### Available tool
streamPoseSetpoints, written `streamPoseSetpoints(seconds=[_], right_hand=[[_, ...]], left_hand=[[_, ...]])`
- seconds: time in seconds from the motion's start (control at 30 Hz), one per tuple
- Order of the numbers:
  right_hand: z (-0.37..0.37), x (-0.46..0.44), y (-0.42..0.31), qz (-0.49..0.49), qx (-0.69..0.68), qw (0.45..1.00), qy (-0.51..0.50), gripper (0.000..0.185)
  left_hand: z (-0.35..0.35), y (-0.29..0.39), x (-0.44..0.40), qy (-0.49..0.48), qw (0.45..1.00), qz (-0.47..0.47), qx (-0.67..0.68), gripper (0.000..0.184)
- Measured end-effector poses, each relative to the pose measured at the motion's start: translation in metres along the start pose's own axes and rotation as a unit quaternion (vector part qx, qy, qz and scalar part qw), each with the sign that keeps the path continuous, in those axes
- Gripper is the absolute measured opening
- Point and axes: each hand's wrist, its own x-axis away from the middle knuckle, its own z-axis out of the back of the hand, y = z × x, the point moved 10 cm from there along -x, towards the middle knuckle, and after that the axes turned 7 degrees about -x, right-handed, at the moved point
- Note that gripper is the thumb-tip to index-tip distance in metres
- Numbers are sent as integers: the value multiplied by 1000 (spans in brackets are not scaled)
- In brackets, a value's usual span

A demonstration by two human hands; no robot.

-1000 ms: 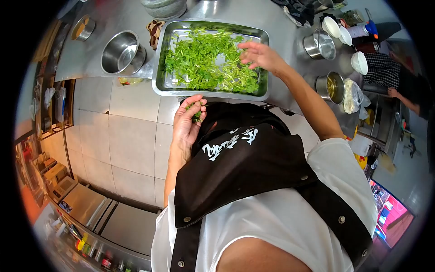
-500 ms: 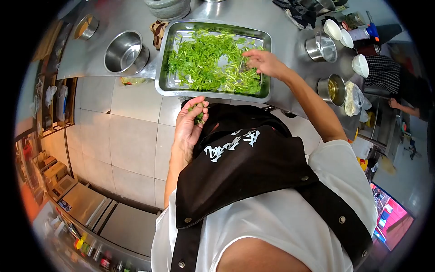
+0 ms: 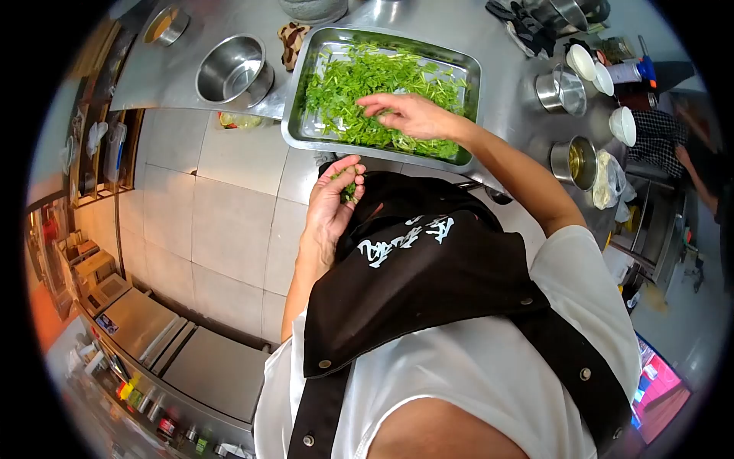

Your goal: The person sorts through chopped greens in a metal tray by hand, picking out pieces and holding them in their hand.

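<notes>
Chopped leafy greens with pale stems, resembling cilantro [image 3: 344, 80], are spread over a rectangular steel tray [image 3: 293, 99] on the counter. My right hand [image 3: 417, 116] is over the middle of the tray, palm down, with fingers stretched out and apart. Nothing shows in it, and whether its fingertips touch the greens I cannot tell. Just in front of the tray's near edge, my left hand [image 3: 327, 206] is curled upward around a small clump of the same greens [image 3: 349, 190].
Left of the tray stand a deep steel pot [image 3: 235, 73], a small steel bowl [image 3: 165, 27] and a patterned cloth [image 3: 292, 42]. To the right are white bowls [image 3: 622, 126], a pot with yellowish contents [image 3: 573, 162] and a plastic bag [image 3: 613, 183]. Another person [image 3: 692, 164] is at far right.
My right hand has moved left across the tray, from its right side to the middle. My left hand keeps its clump of greens. The whole view has shifted slightly.
</notes>
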Motion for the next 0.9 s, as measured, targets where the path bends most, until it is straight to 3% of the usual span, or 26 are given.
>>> streamPoseSetpoints(seconds=[0.03,0.2,0.3,0.33,0.47,0.6,0.7,0.73,0.83,0.9], right_hand=[[3,0,2,-25,43,999,3,45],[-11,-6,-24,139,117,982,46,45],[-18,-8,-9,69,283,957,15,42],[-2,-2,-7,41,301,950,68,38],[48,13,28,-74,132,978,144,37],[25,6,7,56,-7,994,96,43],[-15,3,-15,78,28,996,12,43],[-21,6,-20,129,63,990,12,42],[-1,16,-1,72,313,947,14,38],[37,27,17,3,282,958,53,32]], left_hand=[[2,1,1,2,1000,-3,5,19],[1,-2,1,-2,1000,5,10,18],[-1,-1,1,-7,1000,4,11,19],[1,0,0,-8,1000,1,17,20],[14,-1,-1,12,1000,-4,27,22],[17,-4,-3,13,999,4,37,22],[9,-3,-5,2,1000,4,30,22],[5,-1,-5,0,1000,1,27,21],[4,4,-4,-5,1000,-10,28,21],[9,6,-3,0,999,-16,37,21]])
